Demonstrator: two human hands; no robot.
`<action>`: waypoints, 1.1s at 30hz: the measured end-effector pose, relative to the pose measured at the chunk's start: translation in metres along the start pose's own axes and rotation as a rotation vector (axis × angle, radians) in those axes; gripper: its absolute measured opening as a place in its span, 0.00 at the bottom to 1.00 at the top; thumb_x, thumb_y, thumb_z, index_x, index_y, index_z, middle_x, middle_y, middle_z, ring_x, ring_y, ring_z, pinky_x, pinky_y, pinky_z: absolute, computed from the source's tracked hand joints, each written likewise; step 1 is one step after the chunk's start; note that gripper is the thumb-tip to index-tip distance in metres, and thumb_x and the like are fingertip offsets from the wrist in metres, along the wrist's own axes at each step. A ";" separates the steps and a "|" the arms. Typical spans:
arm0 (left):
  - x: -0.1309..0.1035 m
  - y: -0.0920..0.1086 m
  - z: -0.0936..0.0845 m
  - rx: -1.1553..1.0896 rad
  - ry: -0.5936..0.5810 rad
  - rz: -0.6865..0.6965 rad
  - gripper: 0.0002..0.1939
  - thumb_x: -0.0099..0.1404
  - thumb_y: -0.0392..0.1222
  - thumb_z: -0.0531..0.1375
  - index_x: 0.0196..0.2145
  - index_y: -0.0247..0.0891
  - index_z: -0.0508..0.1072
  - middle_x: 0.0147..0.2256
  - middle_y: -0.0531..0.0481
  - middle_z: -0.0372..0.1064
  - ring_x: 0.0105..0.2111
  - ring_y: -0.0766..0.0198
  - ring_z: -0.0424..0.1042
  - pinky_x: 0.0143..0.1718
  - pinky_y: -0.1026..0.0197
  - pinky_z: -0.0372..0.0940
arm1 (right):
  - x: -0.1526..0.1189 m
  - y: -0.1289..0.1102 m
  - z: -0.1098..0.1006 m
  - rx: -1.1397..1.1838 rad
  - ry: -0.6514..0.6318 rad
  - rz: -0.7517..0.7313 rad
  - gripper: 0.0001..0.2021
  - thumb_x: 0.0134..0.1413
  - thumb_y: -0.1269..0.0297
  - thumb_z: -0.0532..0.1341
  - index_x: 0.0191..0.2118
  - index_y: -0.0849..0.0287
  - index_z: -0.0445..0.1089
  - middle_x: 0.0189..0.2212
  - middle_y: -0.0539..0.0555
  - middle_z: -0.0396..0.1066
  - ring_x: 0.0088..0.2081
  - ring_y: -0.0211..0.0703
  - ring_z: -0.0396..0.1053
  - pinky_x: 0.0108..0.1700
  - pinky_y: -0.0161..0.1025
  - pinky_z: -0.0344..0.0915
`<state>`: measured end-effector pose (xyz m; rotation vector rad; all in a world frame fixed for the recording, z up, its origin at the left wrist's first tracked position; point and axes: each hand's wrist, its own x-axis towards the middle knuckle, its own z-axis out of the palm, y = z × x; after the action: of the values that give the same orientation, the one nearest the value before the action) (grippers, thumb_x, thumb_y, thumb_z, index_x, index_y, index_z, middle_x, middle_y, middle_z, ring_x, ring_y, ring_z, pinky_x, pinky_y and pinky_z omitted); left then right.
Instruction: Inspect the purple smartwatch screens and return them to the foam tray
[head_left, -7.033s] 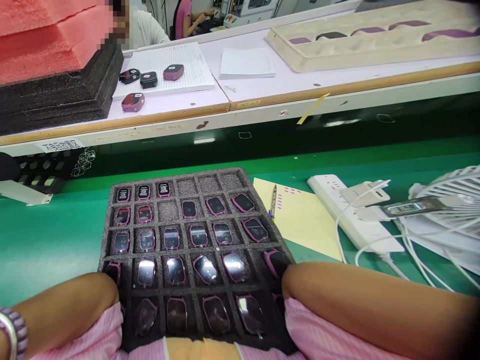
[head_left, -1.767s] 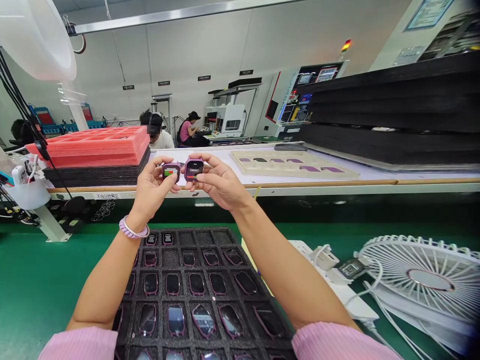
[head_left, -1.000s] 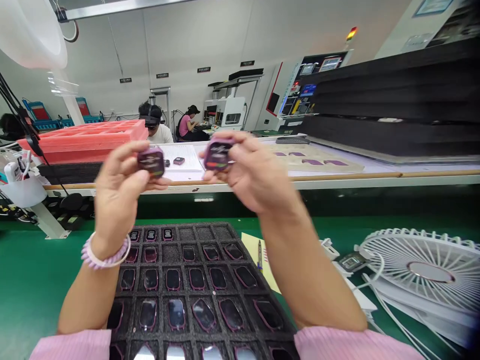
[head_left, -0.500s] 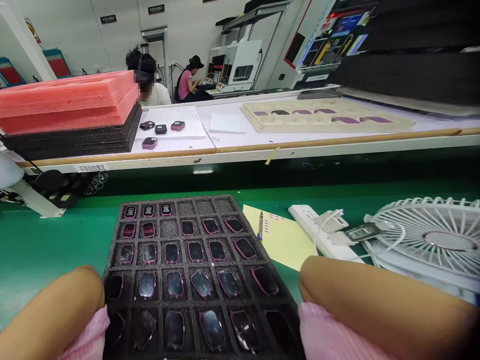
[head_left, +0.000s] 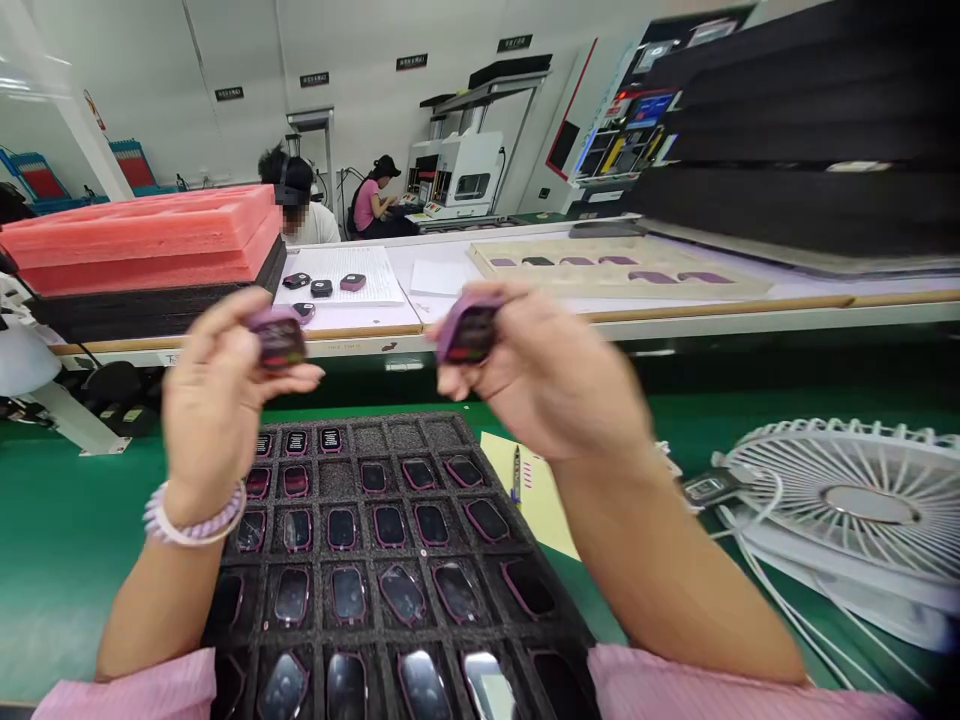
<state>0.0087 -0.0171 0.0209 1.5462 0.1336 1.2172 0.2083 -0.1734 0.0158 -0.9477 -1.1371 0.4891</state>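
Observation:
My left hand is raised over the far left of the tray, its thumb and fingers closed on a purple smartwatch case with a dark screen. Higher than the tray's far right, my right hand grips a second purple smartwatch case, slightly blurred by motion. Below both hands lies a black foam tray, divided into square pockets. Most pockets hold purple-rimmed watch cases; a few far ones are bare, and several cases in the left and far rows show lit screens.
A yellow sheet with a pen lies right of the tray, near a white fan. On the shelf are red foam blocks, loose watch cases, a cream tray and stacked black foam. Two people sit beyond.
Both hands have come up into view, each holding a watch case; before, only bent arms showed at the sides. The camera view has tilted up slightly.

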 end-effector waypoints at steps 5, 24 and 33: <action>-0.010 -0.076 0.012 0.004 -0.175 -0.438 0.22 0.59 0.48 0.69 0.46 0.35 0.71 0.34 0.50 0.73 0.20 0.69 0.72 0.20 0.69 0.69 | -0.007 0.075 0.001 0.097 -0.034 0.377 0.23 0.52 0.53 0.75 0.45 0.59 0.67 0.33 0.53 0.76 0.22 0.35 0.70 0.22 0.29 0.65; -0.030 -0.192 0.019 1.017 -0.737 -0.306 0.29 0.61 0.45 0.70 0.58 0.40 0.71 0.50 0.40 0.63 0.52 0.43 0.62 0.56 0.42 0.61 | -0.031 0.195 -0.069 -0.770 -0.250 0.398 0.21 0.48 0.71 0.69 0.50 0.60 0.73 0.47 0.60 0.65 0.53 0.59 0.68 0.61 0.57 0.64; -0.014 -0.113 -0.071 1.448 -0.607 -0.211 0.14 0.71 0.47 0.58 0.47 0.36 0.76 0.45 0.39 0.68 0.48 0.46 0.66 0.53 0.46 0.64 | -0.025 0.173 -0.047 -1.109 -0.452 0.275 0.17 0.61 0.70 0.68 0.55 0.64 0.77 0.55 0.70 0.63 0.57 0.71 0.62 0.60 0.65 0.60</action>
<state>0.0058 0.0641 -0.0858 2.9454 0.8833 0.2904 0.2638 -0.1172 -0.1477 -2.0413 -1.7393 0.2645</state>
